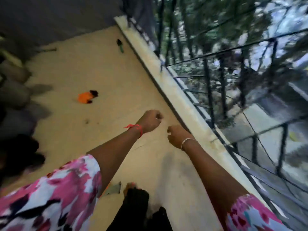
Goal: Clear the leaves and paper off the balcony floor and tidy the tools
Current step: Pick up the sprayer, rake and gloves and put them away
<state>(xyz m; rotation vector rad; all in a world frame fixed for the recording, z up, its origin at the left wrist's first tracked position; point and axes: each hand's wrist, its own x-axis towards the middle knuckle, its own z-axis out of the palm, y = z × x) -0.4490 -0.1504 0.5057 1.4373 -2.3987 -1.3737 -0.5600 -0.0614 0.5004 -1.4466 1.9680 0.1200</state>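
Left hand [150, 121] and right hand [177, 136] out front, fingers curled shut, nothing seen in them through blur; orange object [85, 97] on balcony floor [116, 77] beyond left fingers, paper scrap [115, 189] well behind them, so best uncurl and stoop low.

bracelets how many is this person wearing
2: a red thread on the left wrist and a silver chain on the right wrist. The sleeves may hide others further up.
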